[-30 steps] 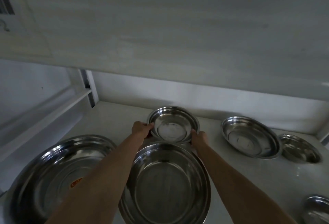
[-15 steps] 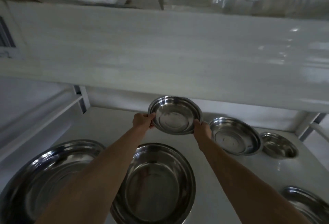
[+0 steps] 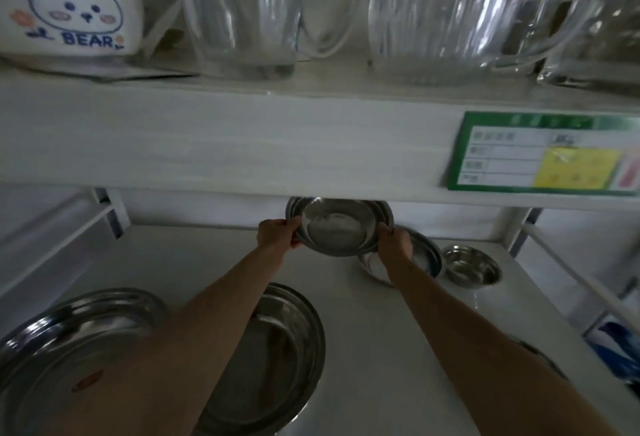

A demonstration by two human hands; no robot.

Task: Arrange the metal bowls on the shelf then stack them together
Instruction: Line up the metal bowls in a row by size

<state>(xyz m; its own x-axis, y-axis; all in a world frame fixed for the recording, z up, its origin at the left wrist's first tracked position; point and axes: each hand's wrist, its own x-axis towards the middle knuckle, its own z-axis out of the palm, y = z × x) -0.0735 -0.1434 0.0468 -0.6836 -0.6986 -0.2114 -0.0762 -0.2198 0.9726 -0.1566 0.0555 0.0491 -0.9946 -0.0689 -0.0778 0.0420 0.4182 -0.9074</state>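
I hold a mid-sized metal bowl (image 3: 336,226) in the air, tilted toward me, just under the upper shelf's edge. My left hand (image 3: 277,234) grips its left rim and my right hand (image 3: 394,243) its right rim. Behind my right hand, another metal bowl (image 3: 424,255) rests on the white shelf (image 3: 180,262), partly hidden. A small bowl (image 3: 472,264) stands to its right. A large bowl (image 3: 273,349) lies between my forearms, and a larger one (image 3: 59,359) sits at the near left.
The upper shelf board (image 3: 242,144) hangs low over the held bowl, with a green and yellow label (image 3: 543,153) on its front. Glass jugs (image 3: 249,12) and a white bear bowl (image 3: 72,16) stand on it. Another bowl's rim (image 3: 540,354) shows behind my right forearm.
Both hands have lifted the mid-sized bowl off the shelf and carried it up and rightward, close to the bowl at the right. My view has tipped upward, revealing the upper shelf.
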